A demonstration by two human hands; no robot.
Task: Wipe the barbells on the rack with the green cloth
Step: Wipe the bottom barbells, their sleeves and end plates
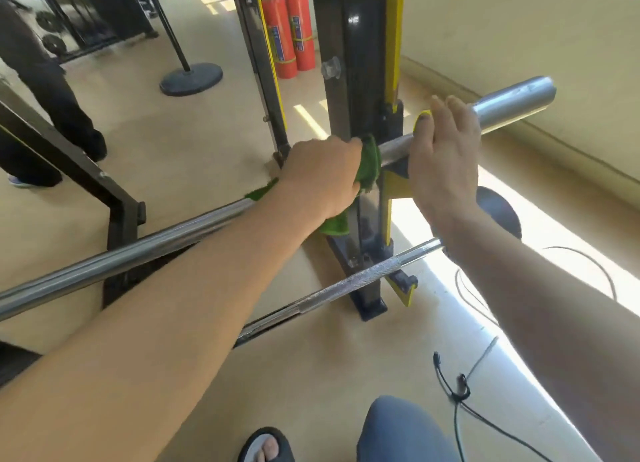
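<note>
A steel barbell (145, 250) runs from the lower left up to its thick sleeve (512, 101) at the upper right, resting on the black and yellow rack upright (353, 63). My left hand (322, 174) grips the green cloth (370, 156), wrapped round the bar just left of the upright. My right hand (446, 150) grips the bar beside the sleeve, fingers curled over it. A second, knurled barbell (346, 285) lies lower on the rack.
Two red fire extinguishers (292, 28) stand behind the rack. A round black stand base (190, 79) sits on the floor. A person's dark trouser legs (45, 91) are at the left. A black cable (457, 399) trails at lower right near my foot (266, 446).
</note>
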